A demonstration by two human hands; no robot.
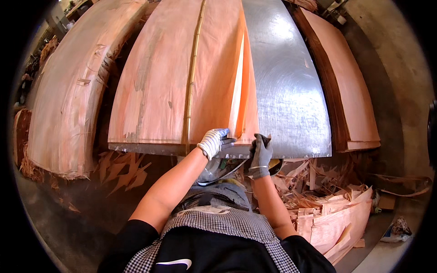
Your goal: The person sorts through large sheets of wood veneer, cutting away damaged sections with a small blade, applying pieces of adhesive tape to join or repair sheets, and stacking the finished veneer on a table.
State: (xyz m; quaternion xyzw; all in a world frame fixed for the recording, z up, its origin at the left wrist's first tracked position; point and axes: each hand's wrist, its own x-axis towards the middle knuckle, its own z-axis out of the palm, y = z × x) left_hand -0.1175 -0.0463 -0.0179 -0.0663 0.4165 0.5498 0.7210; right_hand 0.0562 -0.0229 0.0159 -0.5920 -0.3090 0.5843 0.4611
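A thin reddish wood veneer sheet (pixel 214 91) lies over a shiny metal-topped table (pixel 291 91), with a tall fold (pixel 240 91) standing up in its right part. My left hand (pixel 213 142), in a striped white glove with dark fingertips, rests on the sheet's near edge left of the fold, fingers stretched out. At the sheet's near right corner, my right hand (pixel 261 152) in a grey glove is closed on the veneer, its fingertips partly hidden. A long bamboo stick (pixel 195 59) runs lengthwise on the sheet, left of my left hand.
A tall stack of veneer (pixel 68 100) stands left of the table, and another stack (pixel 341 77) stands on the right. Below the table's near edge lie torn veneer scraps (pixel 125 170) and a pile of broken veneer pieces (pixel 334 218). A crumpled bag (pixel 398 230) sits at far lower right.
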